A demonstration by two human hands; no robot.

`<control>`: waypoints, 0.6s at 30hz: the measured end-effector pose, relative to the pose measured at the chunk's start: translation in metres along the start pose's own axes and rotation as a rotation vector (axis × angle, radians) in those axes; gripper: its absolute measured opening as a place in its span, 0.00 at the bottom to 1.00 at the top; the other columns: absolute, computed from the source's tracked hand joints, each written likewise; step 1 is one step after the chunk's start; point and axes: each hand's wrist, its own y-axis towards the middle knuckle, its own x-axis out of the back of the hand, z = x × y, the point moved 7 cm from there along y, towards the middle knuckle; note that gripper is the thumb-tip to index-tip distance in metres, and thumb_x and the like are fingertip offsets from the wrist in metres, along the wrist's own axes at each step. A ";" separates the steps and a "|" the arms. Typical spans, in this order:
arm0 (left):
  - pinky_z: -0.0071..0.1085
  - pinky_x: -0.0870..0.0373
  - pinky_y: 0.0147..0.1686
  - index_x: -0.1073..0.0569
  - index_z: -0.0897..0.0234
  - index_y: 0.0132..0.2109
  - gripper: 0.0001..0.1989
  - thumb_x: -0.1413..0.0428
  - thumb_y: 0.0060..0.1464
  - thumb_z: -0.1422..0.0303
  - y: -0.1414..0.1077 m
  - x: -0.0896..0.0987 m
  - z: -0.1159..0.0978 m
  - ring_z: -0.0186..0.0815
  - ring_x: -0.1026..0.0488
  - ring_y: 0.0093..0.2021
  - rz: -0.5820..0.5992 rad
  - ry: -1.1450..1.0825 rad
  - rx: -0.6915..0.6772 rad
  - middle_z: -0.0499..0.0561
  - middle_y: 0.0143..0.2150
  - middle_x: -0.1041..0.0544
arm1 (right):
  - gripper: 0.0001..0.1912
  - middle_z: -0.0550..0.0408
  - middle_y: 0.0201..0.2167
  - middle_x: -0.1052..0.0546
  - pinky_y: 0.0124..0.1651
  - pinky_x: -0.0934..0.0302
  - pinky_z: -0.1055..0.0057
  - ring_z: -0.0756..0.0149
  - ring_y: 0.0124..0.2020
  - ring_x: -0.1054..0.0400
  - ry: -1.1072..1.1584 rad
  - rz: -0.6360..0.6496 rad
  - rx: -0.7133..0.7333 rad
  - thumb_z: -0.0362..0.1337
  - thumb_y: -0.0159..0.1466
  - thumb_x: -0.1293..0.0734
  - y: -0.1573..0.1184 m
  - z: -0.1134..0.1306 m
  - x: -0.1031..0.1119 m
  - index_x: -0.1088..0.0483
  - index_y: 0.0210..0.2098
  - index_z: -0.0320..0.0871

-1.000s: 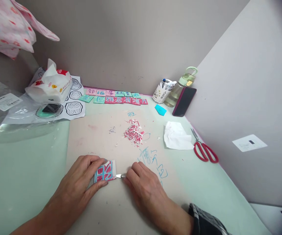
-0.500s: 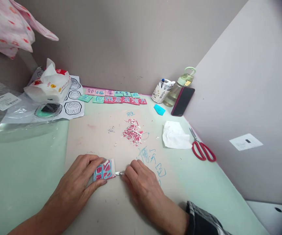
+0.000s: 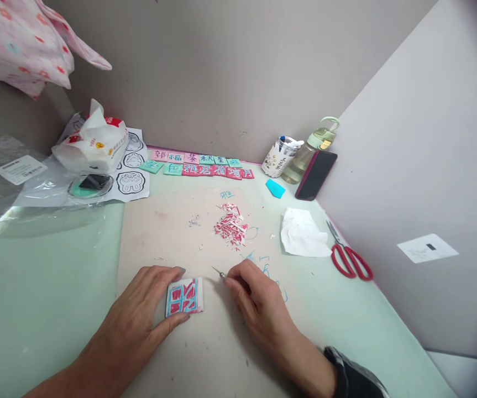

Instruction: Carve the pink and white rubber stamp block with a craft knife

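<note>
Pink-and-blue and square, the small carved rubber block (image 3: 184,297) lies flat on the beige mat (image 3: 159,232) at lower centre of the head view, pinned by your left hand (image 3: 145,309), thumb along its near edge and fingers closed around its far left corner. A second ago the thin metal-tipped carving knife (image 3: 218,272) touched the block's right edge; now your right hand (image 3: 255,296), pinched narrow around the handle, has lifted it up and to the right, and the tip points toward upper left, clear of the block. The block has also turned slightly, so its edges sit squarer to you. That reads as a pause between cuts, not carving.

Further up the frame, the heap of pink and white shavings (image 3: 230,226) is unchanged, near the crumpled white tissue (image 3: 302,235) and, toward the right edge, the red-handled scissors (image 3: 348,255).
</note>
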 end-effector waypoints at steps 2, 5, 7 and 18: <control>0.41 0.29 0.52 0.36 0.54 0.61 0.20 0.42 0.65 0.60 0.000 0.002 -0.005 0.47 0.29 0.54 -0.015 0.016 -0.001 0.52 0.54 0.28 | 0.13 0.61 0.21 0.33 0.28 0.49 0.72 0.70 0.22 0.42 0.297 0.154 -0.163 0.43 0.73 0.38 0.000 -0.004 -0.010 0.34 0.33 0.44; 0.42 0.30 0.51 0.32 0.55 0.56 0.16 0.41 0.64 0.61 0.002 0.004 -0.019 0.48 0.30 0.53 -0.044 0.033 -0.057 0.53 0.53 0.28 | 0.20 0.63 0.18 0.33 0.24 0.51 0.74 0.74 0.18 0.45 0.723 0.321 -0.338 0.53 0.70 0.34 -0.003 -0.003 -0.024 0.34 0.31 0.43; 0.40 0.30 0.48 0.31 0.56 0.52 0.10 0.42 0.65 0.64 0.003 0.000 -0.029 0.46 0.29 0.50 -0.015 0.006 -0.102 0.53 0.50 0.27 | 0.23 0.63 0.20 0.32 0.22 0.53 0.75 0.77 0.16 0.45 0.903 0.340 -0.411 0.55 0.65 0.29 -0.004 -0.005 -0.028 0.33 0.29 0.42; 0.36 0.35 0.37 0.32 0.59 0.40 0.06 0.50 0.68 0.72 0.021 -0.003 -0.044 0.40 0.30 0.37 0.125 0.057 -0.141 0.48 0.38 0.28 | 0.22 0.61 0.23 0.29 0.19 0.55 0.77 0.80 0.15 0.44 1.119 0.388 -0.474 0.51 0.60 0.23 -0.007 -0.006 -0.030 0.29 0.27 0.39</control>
